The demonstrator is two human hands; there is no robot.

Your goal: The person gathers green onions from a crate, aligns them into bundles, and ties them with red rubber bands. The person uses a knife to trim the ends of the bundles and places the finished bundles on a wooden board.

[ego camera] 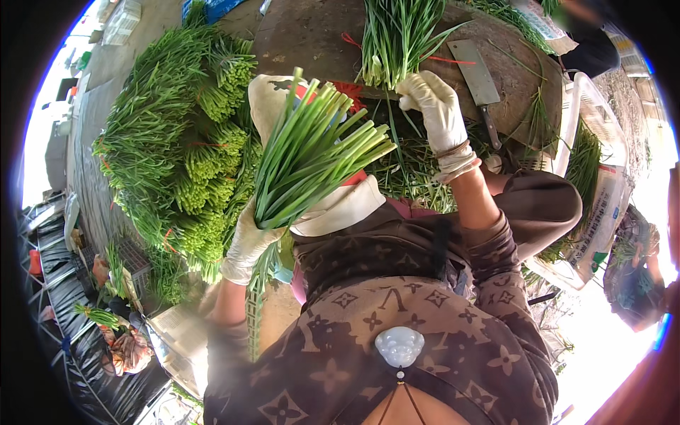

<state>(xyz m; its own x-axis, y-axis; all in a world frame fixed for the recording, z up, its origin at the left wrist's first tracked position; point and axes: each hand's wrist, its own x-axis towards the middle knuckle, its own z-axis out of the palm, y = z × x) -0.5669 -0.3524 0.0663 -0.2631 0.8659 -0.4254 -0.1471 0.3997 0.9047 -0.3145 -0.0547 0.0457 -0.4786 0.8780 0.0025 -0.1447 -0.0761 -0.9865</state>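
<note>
My left hand point(249, 241), in a pale glove, is closed around a bunch of green leafy stalks point(313, 154), like garlic chives, held over my lap with the cut ends towards the upper right. My right hand point(433, 103), gloved too, is at the near edge of a dark board point(313, 32), by the pale ends of another bunch point(398, 42) lying there. Its fingers are bent; whether they pinch a stalk cannot be told. A cleaver point(475, 71) lies on the board to the right of that hand, and a red tie point(451, 60) is beside the bunch.
Many tied bunches point(207, 180) are heaped at the left. Loose leaves point(419, 186) lie below the board. A white plastic crate point(571, 122) with greens stands at the right. A co-worker's dark sleeve point(592, 53) shows at the upper right; other people are at both sides.
</note>
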